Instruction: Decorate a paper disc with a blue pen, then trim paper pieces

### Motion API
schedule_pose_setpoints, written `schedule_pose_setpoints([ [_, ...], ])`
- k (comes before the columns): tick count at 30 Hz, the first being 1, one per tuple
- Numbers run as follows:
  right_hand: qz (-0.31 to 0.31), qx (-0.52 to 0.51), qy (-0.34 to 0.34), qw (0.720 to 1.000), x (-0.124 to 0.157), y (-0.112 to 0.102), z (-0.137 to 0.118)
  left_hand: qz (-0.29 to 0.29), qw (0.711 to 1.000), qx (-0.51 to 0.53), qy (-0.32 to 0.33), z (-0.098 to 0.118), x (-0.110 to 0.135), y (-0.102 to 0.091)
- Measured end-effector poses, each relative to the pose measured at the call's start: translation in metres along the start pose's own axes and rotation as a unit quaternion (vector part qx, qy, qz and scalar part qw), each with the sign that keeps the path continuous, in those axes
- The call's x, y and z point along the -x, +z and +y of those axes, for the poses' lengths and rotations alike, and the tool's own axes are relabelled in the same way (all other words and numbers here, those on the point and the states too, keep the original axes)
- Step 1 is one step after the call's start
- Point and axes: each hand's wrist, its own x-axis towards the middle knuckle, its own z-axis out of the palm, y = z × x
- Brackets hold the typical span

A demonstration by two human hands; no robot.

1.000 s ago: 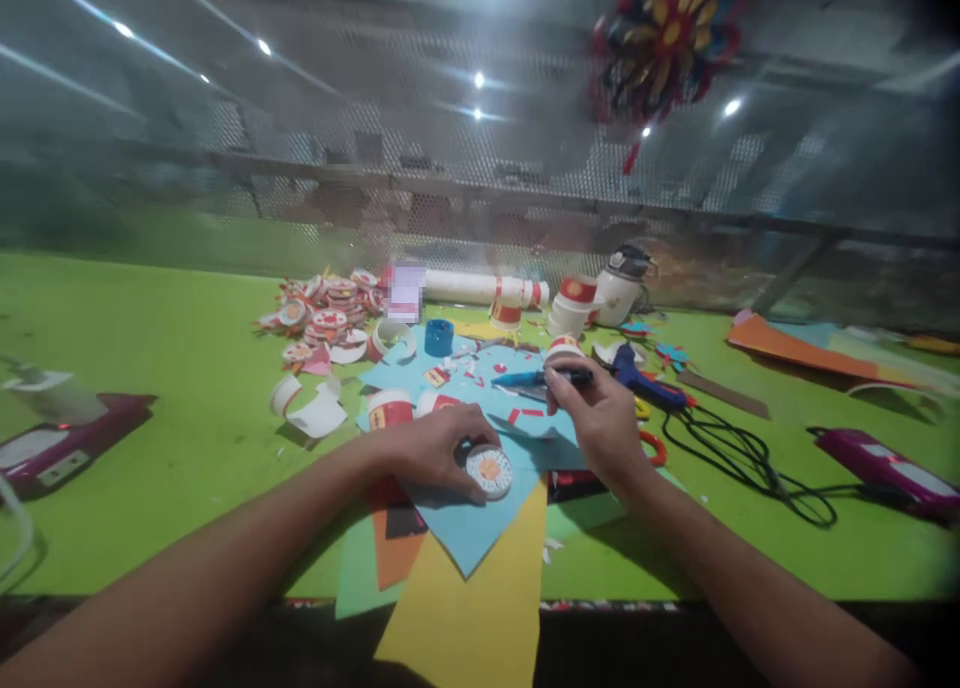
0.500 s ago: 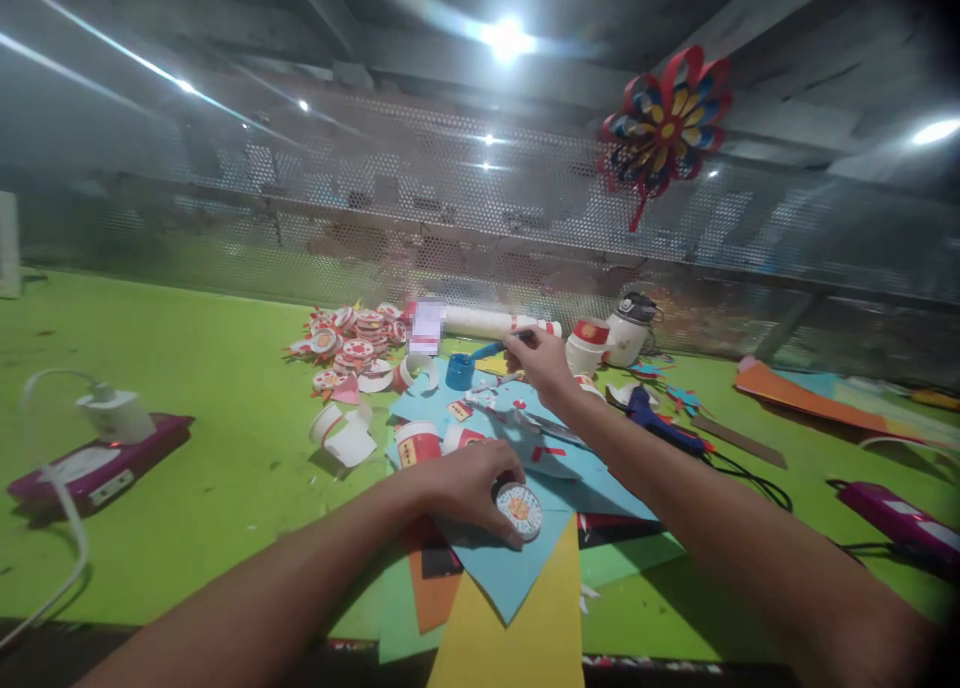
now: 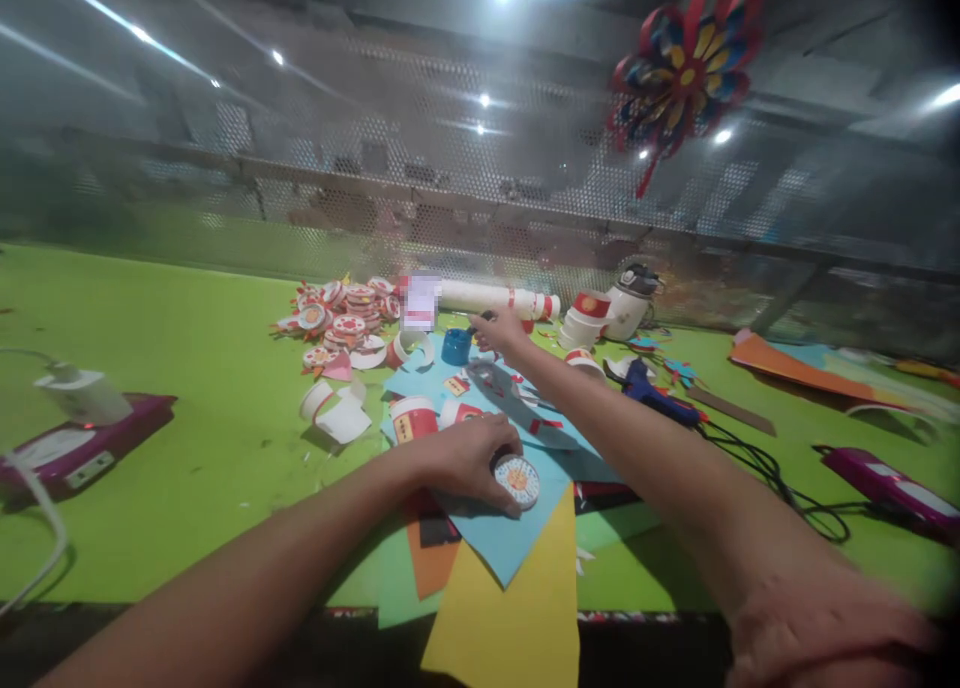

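Paper disc [image 3: 517, 481]: white round with an orange-red middle, flat on the blue sheet [image 3: 491, 538] at lower centre of the frame, right under the left fingertips.
Left hand [image 3: 466, 456]: grip curled over the disc's left edge, thumb and fingers closed around the rim, pressing it down onto the sheet.
Right hand [image 3: 504, 333]: stretched far up to mid-frame, just beside the little blue pot [image 3: 456, 346]. Fingers bent, something dark at the tips, too blurred. No telling whether anything is held.
Handling: looks feather-light and thin, probably card. Likely to crease if squeezed across the face and to skate on smooth paper.
Where to hold: by the rim, thumb against fingertips on opposite edges, judged safest, with the printed face left alone.
Blue sheet: floppy, lying over a yellow sheet [image 3: 510, 618] and an orange sheet [image 3: 427, 566]. Could well shift if the disc gets dragged.
Around: red-and-white cup [image 3: 412, 420] just above the left hand, heap of similar discs [image 3: 341, 323] further up and left, blue glue gun [image 3: 652, 388] right of the right forearm, green worktop [image 3: 187, 448] under it all.
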Motion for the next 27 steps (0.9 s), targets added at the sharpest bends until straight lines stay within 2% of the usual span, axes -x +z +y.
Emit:
schedule_pose_setpoints([
  [3, 0.007, 0.000, -0.003, 1.000, 0.011, -0.012, 0.006, 0.000, 1.000, 0.001, 0.011, 0.001, 0.000, 0.000],
  [6, 0.041, -0.012, -0.027, 0.999, 0.027, -0.033, 0.016, -0.006, 1.000, 0.005, 0.000, 0.001, -0.001, -0.001],
  [9, 0.062, -0.026, -0.051, 0.996, 0.052, -0.055, 0.031, -0.021, 1.000, 0.010, -0.015, 0.004, 0.000, -0.004],
  [13, 0.055, -0.039, -0.074, 0.995, 0.088, -0.077, 0.052, -0.046, 0.998, 0.018, -0.026, 0.010, 0.002, -0.009],
  [18, 0.061, -0.057, -0.107, 0.991, 0.111, -0.093, 0.058, -0.050, 0.998, 0.021, -0.029, 0.008, 0.003, -0.011],
  [23, 0.073, -0.060, -0.164, 0.982, 0.116, -0.104, 0.053, -0.056, 0.998, 0.029, -0.009, 0.004, 0.003, -0.011],
  [27, 0.067, -0.051, -0.186, 0.979, 0.119, -0.104, 0.054, -0.052, 0.998, 0.039, -0.009, 0.003, 0.002, -0.008],
])
